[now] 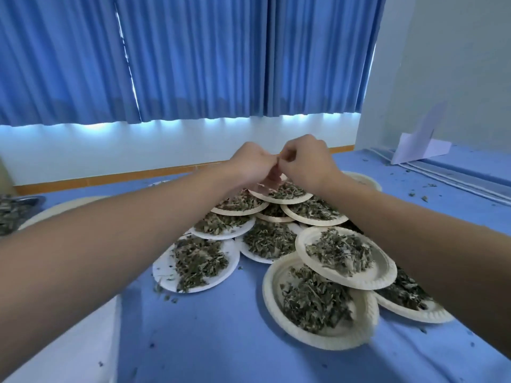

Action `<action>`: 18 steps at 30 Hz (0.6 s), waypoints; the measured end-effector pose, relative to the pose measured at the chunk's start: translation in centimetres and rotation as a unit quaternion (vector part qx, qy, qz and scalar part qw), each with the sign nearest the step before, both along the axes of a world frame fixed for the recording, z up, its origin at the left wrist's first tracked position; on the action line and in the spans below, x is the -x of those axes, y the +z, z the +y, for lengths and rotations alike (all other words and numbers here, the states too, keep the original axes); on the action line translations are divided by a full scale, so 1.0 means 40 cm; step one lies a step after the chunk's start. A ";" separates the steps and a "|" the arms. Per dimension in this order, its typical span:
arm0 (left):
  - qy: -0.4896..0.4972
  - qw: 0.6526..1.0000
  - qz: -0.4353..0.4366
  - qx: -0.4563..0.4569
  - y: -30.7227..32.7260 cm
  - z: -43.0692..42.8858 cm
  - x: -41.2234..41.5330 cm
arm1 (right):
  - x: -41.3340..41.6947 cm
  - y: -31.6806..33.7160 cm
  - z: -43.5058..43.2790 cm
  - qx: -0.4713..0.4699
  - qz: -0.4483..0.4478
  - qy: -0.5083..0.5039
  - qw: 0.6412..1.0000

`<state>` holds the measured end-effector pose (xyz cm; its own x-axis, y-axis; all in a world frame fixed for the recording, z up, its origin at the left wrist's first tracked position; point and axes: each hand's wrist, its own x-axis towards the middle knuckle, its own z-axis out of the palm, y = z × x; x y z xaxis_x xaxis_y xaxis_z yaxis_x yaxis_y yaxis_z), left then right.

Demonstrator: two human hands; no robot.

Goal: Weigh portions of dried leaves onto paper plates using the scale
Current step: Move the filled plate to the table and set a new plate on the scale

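Several paper plates heaped with dried green leaves overlap each other on the blue tablecloth (210,335); the nearest plate (276,305) sits front centre, another (387,275) rests tilted on its rim, and a white one (163,269) lies to the left. Both arms reach out over the far plates. My left hand (251,164) and my right hand (307,158) meet fingertip to fingertip above the farthest plate (293,200), fingers curled, pinching something small and pale between them. What it is stays hidden by the fingers. No scale is in view.
A metal tray (36,200) of loose dried leaves sits at the far left edge, beside an empty-looking paper plate (55,210). Folded white paper (420,150) stands at the back right. Leaf crumbs dot the cloth. Blue curtains hang behind the table.
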<state>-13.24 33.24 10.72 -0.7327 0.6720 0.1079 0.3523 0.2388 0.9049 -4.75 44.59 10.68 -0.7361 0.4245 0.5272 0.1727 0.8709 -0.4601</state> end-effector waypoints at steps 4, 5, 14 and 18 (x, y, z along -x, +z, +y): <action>0.047 0.998 0.028 0.008 0.017 -0.221 0.041 | 0.075 0.010 -0.195 -0.005 0.013 0.091 0.996; 0.054 0.998 0.039 0.018 0.016 -0.282 0.057 | 0.092 0.008 -0.243 -0.002 0.017 0.116 0.993; 0.130 0.923 0.308 0.191 -0.043 -0.734 0.149 | 0.204 -0.038 -0.549 -0.123 -0.058 0.323 0.936; 0.096 0.912 0.330 0.221 -0.076 -0.833 0.165 | 0.234 -0.043 -0.598 -0.231 -0.106 0.344 0.904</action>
<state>-19.85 -0.10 7.69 -0.7147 0.6231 0.3176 0.6993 0.6442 0.3098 -14.11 20.67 8.97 -0.8470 -0.4017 0.3480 -0.4412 0.8966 -0.0389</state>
